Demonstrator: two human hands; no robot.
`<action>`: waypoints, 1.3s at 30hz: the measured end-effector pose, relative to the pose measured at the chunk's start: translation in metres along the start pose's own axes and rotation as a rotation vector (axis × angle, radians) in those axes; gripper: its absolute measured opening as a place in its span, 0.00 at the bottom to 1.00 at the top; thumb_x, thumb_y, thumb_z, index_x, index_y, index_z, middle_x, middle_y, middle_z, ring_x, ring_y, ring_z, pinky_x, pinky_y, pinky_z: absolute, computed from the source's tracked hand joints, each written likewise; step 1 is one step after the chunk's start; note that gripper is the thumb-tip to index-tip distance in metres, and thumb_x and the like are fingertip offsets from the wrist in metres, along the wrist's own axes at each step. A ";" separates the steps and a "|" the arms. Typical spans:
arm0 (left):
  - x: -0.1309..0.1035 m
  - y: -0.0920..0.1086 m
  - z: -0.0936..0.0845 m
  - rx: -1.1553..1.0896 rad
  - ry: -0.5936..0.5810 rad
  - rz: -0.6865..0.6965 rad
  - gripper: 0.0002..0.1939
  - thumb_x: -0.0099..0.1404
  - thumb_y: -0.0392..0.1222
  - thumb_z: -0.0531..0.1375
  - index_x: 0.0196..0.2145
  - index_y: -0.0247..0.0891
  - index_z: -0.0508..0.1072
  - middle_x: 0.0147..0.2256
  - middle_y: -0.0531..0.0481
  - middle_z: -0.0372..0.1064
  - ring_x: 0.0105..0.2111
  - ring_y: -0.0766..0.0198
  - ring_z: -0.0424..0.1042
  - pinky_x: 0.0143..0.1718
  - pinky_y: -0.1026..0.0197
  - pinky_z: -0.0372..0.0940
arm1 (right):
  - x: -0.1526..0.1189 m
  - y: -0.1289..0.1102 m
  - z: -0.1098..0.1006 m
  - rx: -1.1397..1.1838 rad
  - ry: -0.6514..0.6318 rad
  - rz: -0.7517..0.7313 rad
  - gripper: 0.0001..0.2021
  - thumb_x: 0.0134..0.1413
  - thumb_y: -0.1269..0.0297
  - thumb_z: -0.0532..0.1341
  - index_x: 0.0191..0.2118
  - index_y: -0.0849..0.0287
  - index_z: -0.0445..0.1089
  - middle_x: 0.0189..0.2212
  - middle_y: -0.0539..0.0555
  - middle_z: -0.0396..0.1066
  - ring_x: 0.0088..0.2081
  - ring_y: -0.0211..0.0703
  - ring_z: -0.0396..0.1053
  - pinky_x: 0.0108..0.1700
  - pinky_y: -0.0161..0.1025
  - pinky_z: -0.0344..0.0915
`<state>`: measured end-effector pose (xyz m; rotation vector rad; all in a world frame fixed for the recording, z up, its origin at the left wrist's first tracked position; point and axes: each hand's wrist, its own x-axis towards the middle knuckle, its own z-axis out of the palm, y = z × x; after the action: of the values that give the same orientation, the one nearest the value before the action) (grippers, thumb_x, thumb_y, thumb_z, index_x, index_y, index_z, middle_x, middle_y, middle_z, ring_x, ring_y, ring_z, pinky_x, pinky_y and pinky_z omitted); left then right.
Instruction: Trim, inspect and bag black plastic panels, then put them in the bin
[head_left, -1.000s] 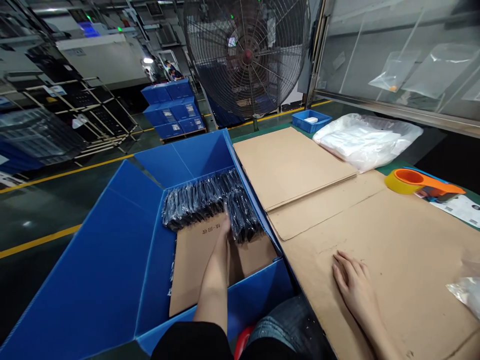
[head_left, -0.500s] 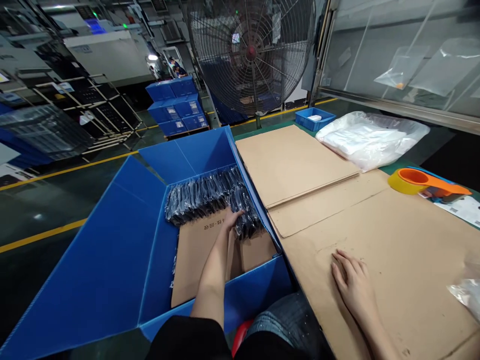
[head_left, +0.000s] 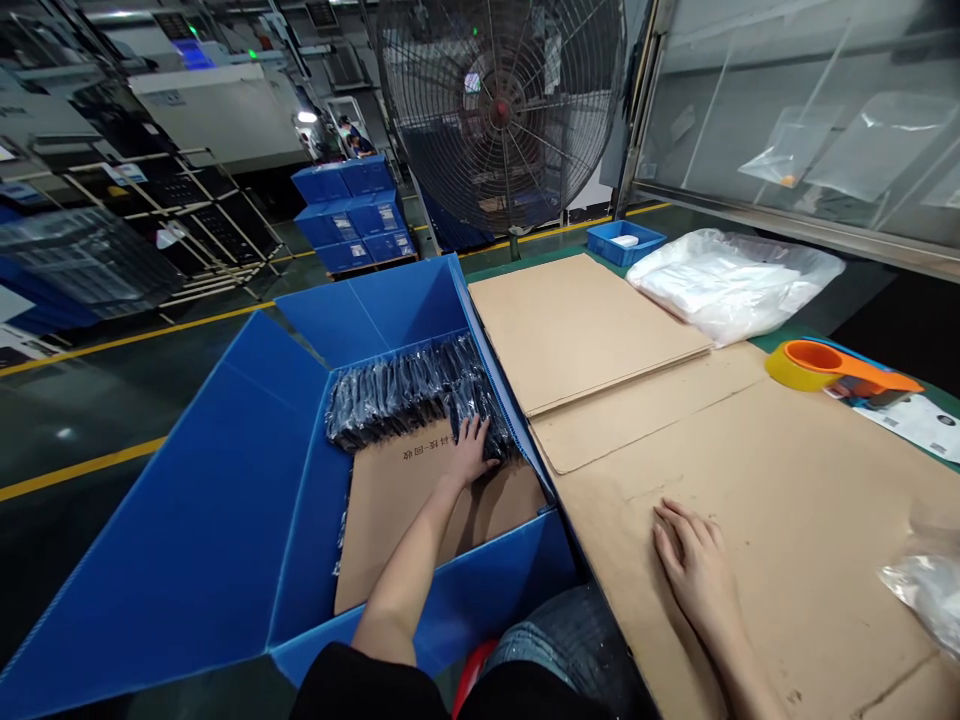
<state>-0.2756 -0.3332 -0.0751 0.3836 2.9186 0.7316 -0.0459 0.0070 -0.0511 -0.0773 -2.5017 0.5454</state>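
My left hand (head_left: 471, 455) reaches into a blue corrugated plastic box (head_left: 217, 500) with its flaps spread. Its fingers are apart and lie against the near end of a row of dark parts in clear plastic bags (head_left: 480, 400). A longer row of the same bagged parts (head_left: 390, 385) stands along the far wall of the box. Under my left forearm, a cardboard sheet (head_left: 390, 510) with printed characters covers the near part. My right hand (head_left: 697, 555) rests on the cardboard-covered table (head_left: 795, 530), fingers loosely curved, holding nothing.
Stacked cardboard sheets (head_left: 592, 330) lie beside the box. Behind them are a white plastic bag (head_left: 735, 285) and a small blue tray (head_left: 622, 245). An orange tape dispenser (head_left: 862, 375) sits at the right. A large fan (head_left: 502, 115) stands beyond the table.
My left hand has opened out and moved slightly nearer, its fingers now spread over the end of the bagged row. My right hand stays resting on the table.
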 end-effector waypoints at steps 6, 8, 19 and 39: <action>0.002 0.011 -0.005 0.224 -0.069 0.009 0.38 0.58 0.38 0.64 0.64 0.41 0.57 0.67 0.36 0.45 0.67 0.38 0.36 0.63 0.32 0.41 | -0.001 0.000 -0.001 0.016 -0.030 0.007 0.20 0.66 0.54 0.49 0.44 0.62 0.72 0.44 0.61 0.74 0.46 0.53 0.68 0.49 0.51 0.65; 0.002 0.015 -0.007 0.283 -0.091 0.009 0.37 0.60 0.37 0.63 0.64 0.40 0.55 0.67 0.37 0.44 0.67 0.39 0.36 0.63 0.30 0.40 | -0.001 0.000 0.000 0.021 -0.023 0.012 0.20 0.66 0.53 0.49 0.44 0.61 0.72 0.44 0.60 0.74 0.46 0.53 0.67 0.49 0.51 0.65; 0.000 0.035 -0.013 0.421 -0.121 -0.056 0.41 0.63 0.42 0.60 0.68 0.40 0.45 0.69 0.38 0.37 0.68 0.42 0.36 0.62 0.32 0.43 | 0.001 0.000 -0.001 0.031 -0.002 -0.010 0.19 0.66 0.53 0.49 0.43 0.60 0.72 0.43 0.59 0.75 0.45 0.52 0.68 0.47 0.50 0.66; 0.002 0.060 -0.022 0.473 -0.117 -0.103 0.41 0.58 0.48 0.63 0.66 0.42 0.53 0.69 0.38 0.36 0.67 0.35 0.37 0.60 0.28 0.41 | 0.002 -0.001 0.003 0.081 0.064 -0.030 0.15 0.65 0.57 0.52 0.41 0.60 0.72 0.41 0.58 0.76 0.43 0.51 0.70 0.44 0.48 0.68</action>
<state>-0.2681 -0.2913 -0.0271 0.2970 2.9450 -0.0043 -0.0488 0.0055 -0.0522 -0.0265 -2.4122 0.6211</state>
